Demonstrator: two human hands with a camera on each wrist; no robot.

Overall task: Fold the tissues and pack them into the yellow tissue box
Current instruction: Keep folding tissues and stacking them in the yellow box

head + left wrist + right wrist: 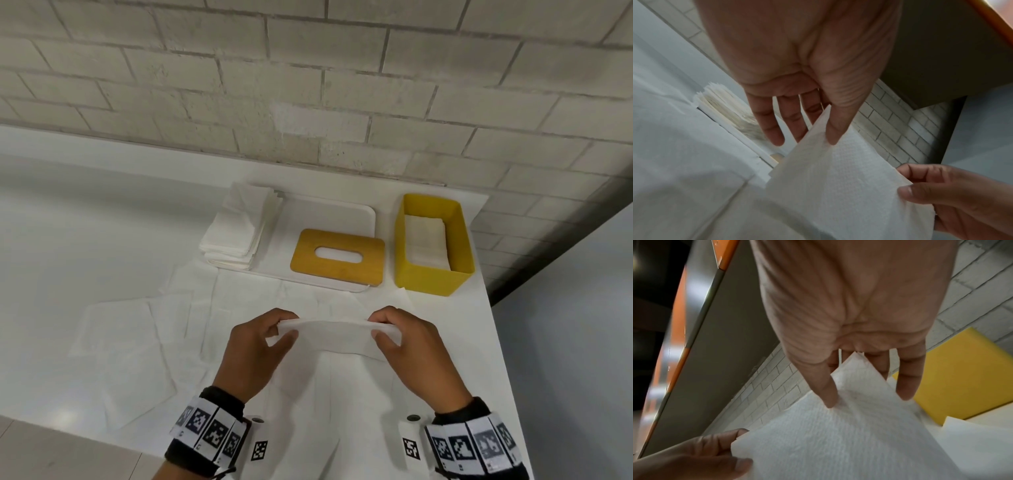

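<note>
a person's left hand (pixel 255 346) and right hand (pixel 407 342) each pinch one end of a tissue (pixel 329 337) held above the tabletop (pixel 51 240), apparently mid-fold; next it likely goes into the yellow tissue box (pixel 433 277) at one o'clock.

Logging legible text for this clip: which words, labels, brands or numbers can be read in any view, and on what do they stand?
None: no words, brands or numbers can be read in any view.
Wristbands on the left hand and right hand: black-and-white square marker patterns only, no letters.
Yellow tissue box, wooden lid, held tissue, tissue stack: all unprinted.
</note>
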